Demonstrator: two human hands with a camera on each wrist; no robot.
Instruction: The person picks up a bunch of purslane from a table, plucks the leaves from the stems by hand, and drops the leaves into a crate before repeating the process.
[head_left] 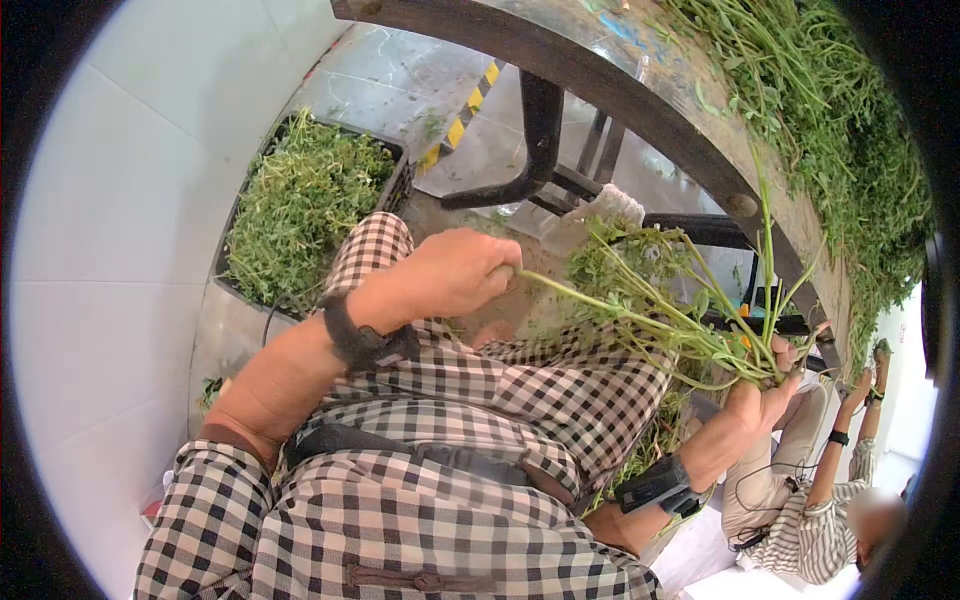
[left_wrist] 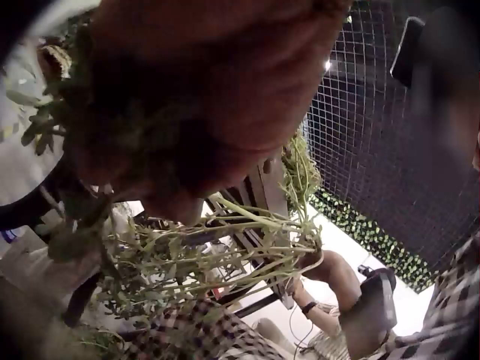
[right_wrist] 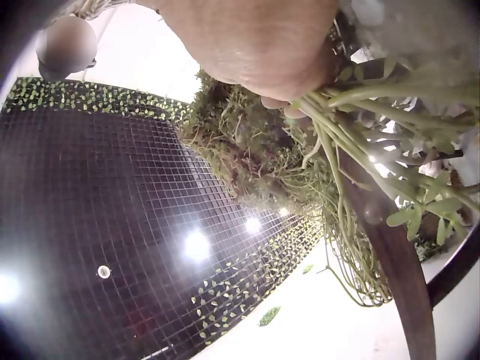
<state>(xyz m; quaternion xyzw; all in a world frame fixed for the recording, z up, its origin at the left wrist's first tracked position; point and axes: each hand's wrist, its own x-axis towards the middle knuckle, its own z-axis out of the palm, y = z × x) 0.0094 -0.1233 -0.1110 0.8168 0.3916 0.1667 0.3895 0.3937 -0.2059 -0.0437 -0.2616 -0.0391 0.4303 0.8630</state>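
Note:
My left hand (head_left: pixel 455 268), in front of my lap, pinches the end of a long green stem (head_left: pixel 575 292). Over to the right, my right hand (head_left: pixel 762 398) grips a bunch of leafy green stems (head_left: pixel 690 335) near its base. That pinched stem runs across from one hand toward the other. Leaves of the bunch hang over my checked trouser leg. The left wrist view has my left hand (left_wrist: pixel 210 97) large and dark, with the spread stems (left_wrist: pixel 255 225) below it. In the right wrist view, stems (right_wrist: pixel 330 124) come out from under my right hand (right_wrist: pixel 255 45).
A round-edged table (head_left: pixel 690 110) bears a large heap of green plants (head_left: pixel 840 150). On the floor at left stands a black crate (head_left: pixel 402 175) full of leafy greens (head_left: pixel 300 205). Another person (head_left: pixel 810 530) sits at the lower right, hands raised beside the table.

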